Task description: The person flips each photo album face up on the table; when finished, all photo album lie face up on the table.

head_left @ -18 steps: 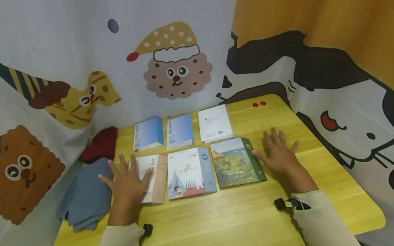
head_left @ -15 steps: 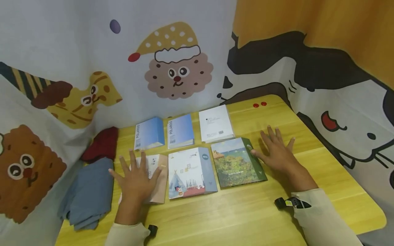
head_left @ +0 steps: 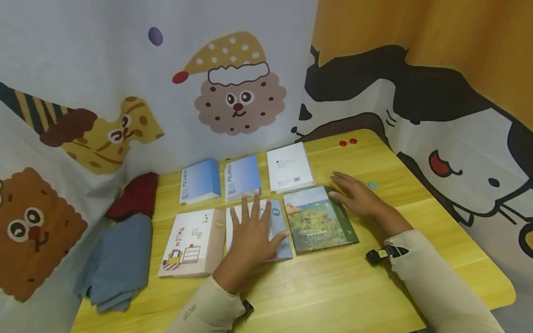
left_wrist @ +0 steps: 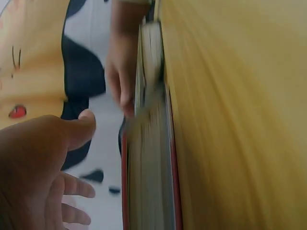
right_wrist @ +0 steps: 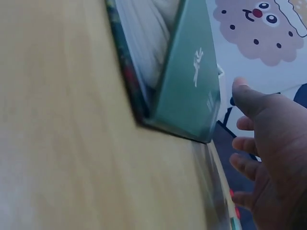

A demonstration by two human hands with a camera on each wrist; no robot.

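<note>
My left hand [head_left: 253,233] lies flat, fingers spread, on the tent-cover photo album [head_left: 278,231]; my right hand [head_left: 359,199] (fingers straight) touches the green landscape album [head_left: 318,219] on the desk [head_left: 333,291].

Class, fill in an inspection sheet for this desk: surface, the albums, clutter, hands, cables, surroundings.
Surface: yellow wooden table.
Job's things: six albums in two rows; tent album middle front, green album right front, beige album left front.
Clutter: blue cloth and red cloth at left; two red dots at back.
Hands: left hand flat on tent album, fingers spread; right hand open by the green album's spine.
Cables: nothing seen.
Surroundings: cartoon curtains behind and at both sides.
</note>
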